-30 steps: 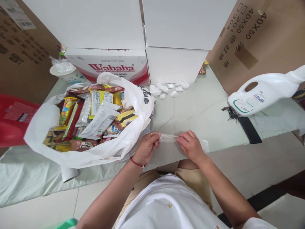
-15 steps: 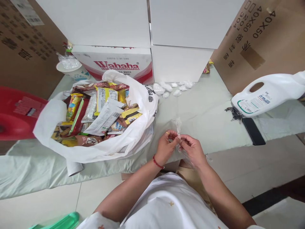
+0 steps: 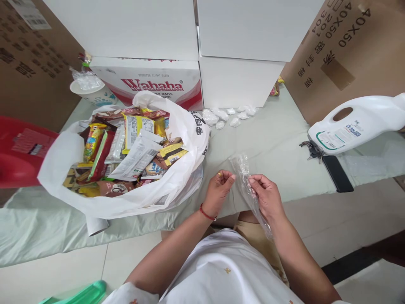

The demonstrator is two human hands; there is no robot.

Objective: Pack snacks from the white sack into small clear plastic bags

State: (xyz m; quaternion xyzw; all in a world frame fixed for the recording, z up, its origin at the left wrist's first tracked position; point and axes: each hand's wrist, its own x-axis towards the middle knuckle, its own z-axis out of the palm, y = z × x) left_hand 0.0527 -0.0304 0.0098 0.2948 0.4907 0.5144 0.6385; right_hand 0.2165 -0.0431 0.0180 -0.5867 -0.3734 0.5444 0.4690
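Note:
A crumpled clear plastic bag [image 3: 245, 181] hangs from my right hand [image 3: 267, 194]. The thumb and fingers pinch it near its upper part, and its lower end trails down past the table's front edge. My left hand [image 3: 219, 190], with a red bracelet at the wrist, is just left of the bag. Its thumb and forefinger are pressed together; whether they hold anything is too small to tell. Beyond the hands, several small folded plastic bundles [image 3: 221, 114] lie on the table cloth [image 3: 268, 143] in front of a white box [image 3: 234, 82].
A white bag [image 3: 60, 181] full of wrapped snacks stands to the left, beside a red container [image 3: 25, 152]. Behind are a Wahaha carton [image 3: 152, 78] and a paper cup [image 3: 91, 93]. On the right lie a white detergent bottle [image 3: 357, 122], keys [image 3: 311, 150] and a phone [image 3: 337, 174].
My hands, together at the clear bag before, have drawn apart. The bag has spread out longer and stays with my right hand, which has shifted to the right.

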